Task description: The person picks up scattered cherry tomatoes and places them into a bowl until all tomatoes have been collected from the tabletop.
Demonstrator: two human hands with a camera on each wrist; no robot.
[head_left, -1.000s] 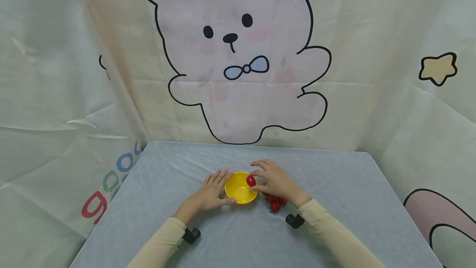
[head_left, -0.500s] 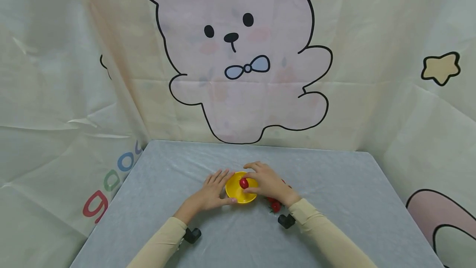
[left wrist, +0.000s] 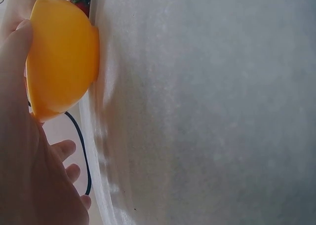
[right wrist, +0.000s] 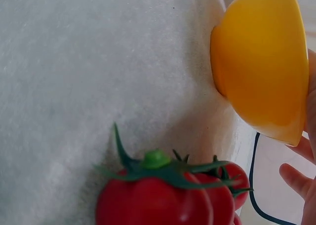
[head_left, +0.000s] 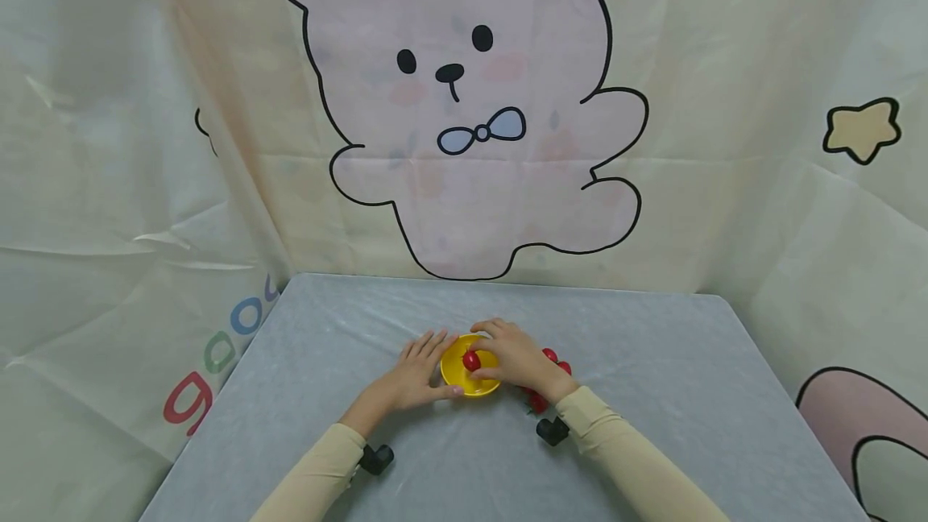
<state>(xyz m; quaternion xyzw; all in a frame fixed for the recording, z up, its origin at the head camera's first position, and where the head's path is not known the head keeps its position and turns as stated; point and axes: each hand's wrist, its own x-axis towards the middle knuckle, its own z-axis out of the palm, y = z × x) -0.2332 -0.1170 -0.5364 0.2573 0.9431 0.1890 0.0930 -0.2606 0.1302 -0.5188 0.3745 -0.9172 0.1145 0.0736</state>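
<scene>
A small red tomato is pinched between the thumb and index finger of my right hand, over the inside of a yellow bowl. My left hand lies at the bowl's left side, fingers straight and spread, its thumb and index finger touching the rim. In the left wrist view the bowl stands upright on its foot. Several more tomatoes with green stems lie on the table to the bowl's right, partly hidden under my right wrist. The right wrist view shows these tomatoes close up.
A pale grey cloth covers the table. Behind it hangs a backdrop with a cartoon bear. Black wrist mounts sit under both forearms.
My right hand has moved left, carrying the tomato from the bowl's right rim to over its middle. More tomatoes show past the right wrist. My left hand has stayed at the bowl.
</scene>
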